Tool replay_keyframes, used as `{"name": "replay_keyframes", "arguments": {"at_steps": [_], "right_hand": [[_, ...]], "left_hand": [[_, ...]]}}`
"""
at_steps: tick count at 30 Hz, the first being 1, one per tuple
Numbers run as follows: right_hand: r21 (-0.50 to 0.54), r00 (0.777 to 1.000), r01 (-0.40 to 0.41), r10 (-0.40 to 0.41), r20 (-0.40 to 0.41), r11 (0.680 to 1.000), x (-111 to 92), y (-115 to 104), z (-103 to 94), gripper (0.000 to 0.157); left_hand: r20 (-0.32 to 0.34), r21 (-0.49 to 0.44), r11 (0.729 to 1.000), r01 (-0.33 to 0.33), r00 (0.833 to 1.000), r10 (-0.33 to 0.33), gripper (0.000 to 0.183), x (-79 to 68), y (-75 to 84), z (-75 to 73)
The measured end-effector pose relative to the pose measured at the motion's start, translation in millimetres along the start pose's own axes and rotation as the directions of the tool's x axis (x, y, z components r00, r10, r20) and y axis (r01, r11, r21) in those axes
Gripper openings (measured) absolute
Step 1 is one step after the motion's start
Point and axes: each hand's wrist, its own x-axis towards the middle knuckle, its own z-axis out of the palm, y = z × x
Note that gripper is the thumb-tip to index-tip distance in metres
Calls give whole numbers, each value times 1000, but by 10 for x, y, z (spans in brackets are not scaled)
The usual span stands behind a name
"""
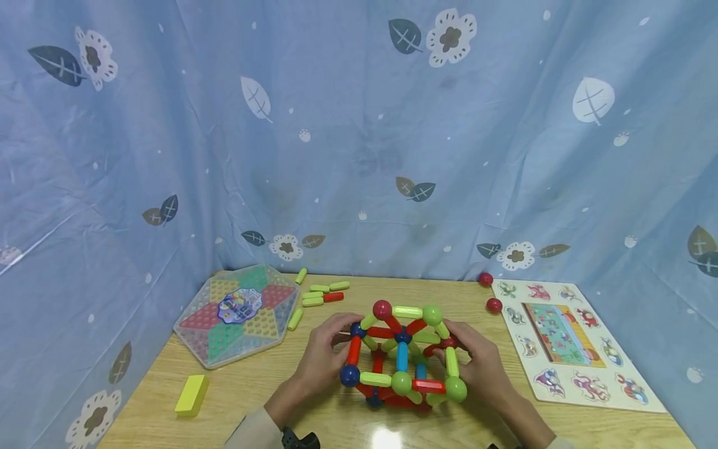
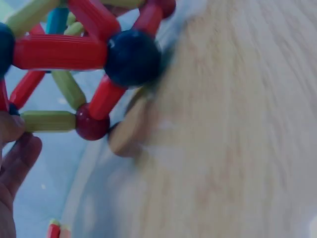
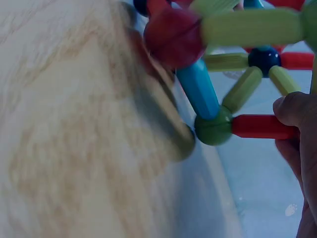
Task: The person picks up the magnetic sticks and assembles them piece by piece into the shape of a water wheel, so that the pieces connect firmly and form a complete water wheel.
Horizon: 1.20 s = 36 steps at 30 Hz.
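Observation:
A cage-like frame of magnetic rods and balls [image 1: 401, 383] is held between both hands at the front middle of the table. Its rods are red, yellow-green and blue; its balls are dark blue, green and dark red. On the left side, my left hand [image 1: 321, 358] grips it, thumb and fingers around the end of a yellow-green rod [image 2: 49, 121] in the left wrist view. Opposite, my right hand [image 1: 478, 358] pinches a red rod [image 3: 263, 126] beside a green ball [image 3: 213, 125]. In both wrist views the frame's lower side stands close over the wooden tabletop [image 2: 237, 148].
Several loose rods [image 1: 312, 301] lie behind the left hand. A hexagonal, star-patterned board [image 1: 286, 337] and a yellow block [image 1: 192, 396] are at left. Two red balls [image 1: 494, 305] sit near a sea-animal puzzle board [image 1: 552, 390] at right. A blue curtain [image 1: 348, 137] hangs behind.

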Motion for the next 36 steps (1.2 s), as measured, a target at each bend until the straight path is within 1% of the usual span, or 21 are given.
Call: {"name": "replay_keyframes", "arguments": {"at_steps": [1, 2, 4, 5, 7, 8, 10, 11, 13, 15, 17, 18, 20, 23, 26, 28, 30, 33, 36], "right_hand": [[-9, 1000, 3, -3, -1, 1000, -4, 5, 4, 74], [-13, 1000, 1, -1, 2, 1000, -7, 8, 5, 73], [1, 999, -32, 32, 20, 999, -17, 19, 1, 71], [10, 998, -55, 54, 36, 998, -21, 24, -5, 70], [43, 989, -132, 128, 79, 990, -35, 39, -25, 68], [73, 979, -182, 174, 107, 981, -41, 45, -40, 66], [148, 956, -273, 250, 154, 951, -54, 65, -74, 60], [200, 942, -319, 286, 176, 926, -59, 73, -91, 58], [325, 916, -392, 336, 218, 860, -64, 88, -122, 54], [440, 900, -433, 346, 267, 787, -67, 99, -140, 52], [520, 882, -470, 353, 312, 713, -74, 103, -142, 51], [546, 873, -487, 358, 331, 682, -81, 105, -138, 51], [574, 859, -512, 371, 353, 640, -98, 114, -127, 50], [606, 847, -531, 398, 353, 593, -140, 136, -111, 49], [661, 839, -540, 395, 374, 521, -186, 166, -106, 52], [695, 834, -547, 381, 400, 467, -213, 185, -107, 52], [722, 830, -552, 363, 424, 418, -230, 206, -115, 52], [734, 818, -568, 353, 454, 372, -239, 229, -129, 52], [729, 802, -590, 357, 479, 347, -234, 243, -140, 53]], "left_hand": [[2, 16, 1000, -23, 1000, 23, 54, -4, -7, 0], [6, 27, 999, -32, 999, 32, 54, -7, -11, 0], [15, 19, 1000, -17, 1000, 17, 53, -14, -14, -3], [20, -7, 1000, 10, 1000, -10, 52, -18, -13, -4], [31, -79, 994, 81, 996, -79, 51, -27, -11, -9], [39, -130, 983, 126, 992, -122, 50, -29, -7, -11], [60, -241, 951, 192, 981, -183, 46, -29, -6, -9], [72, -284, 935, 213, 977, -201, 44, -28, -6, -5], [89, -333, 912, 240, 971, -222, 41, -20, -13, 13], [107, -381, 889, 255, 967, -232, 42, -16, -25, 36], [114, -407, 873, 268, 963, -242, 43, -16, -38, 62], [117, -421, 865, 274, 962, -248, 43, -15, -42, 75], [122, -451, 847, 282, 959, -255, 42, -16, -49, 87], [113, -431, 855, 288, 957, -266, 43, -15, -65, 63], [99, -437, 859, 269, 963, -251, 46, -20, -133, -68], [93, -464, 853, 238, 971, -220, 47, -26, -197, -220], [96, -489, 847, 210, 978, -187, 47, -40, -269, -405], [134, -499, 842, 207, 978, -161, 42, -94, -357, -699], [195, -494, 836, 238, 968, -161, 38, -162, -422, -965]]}}
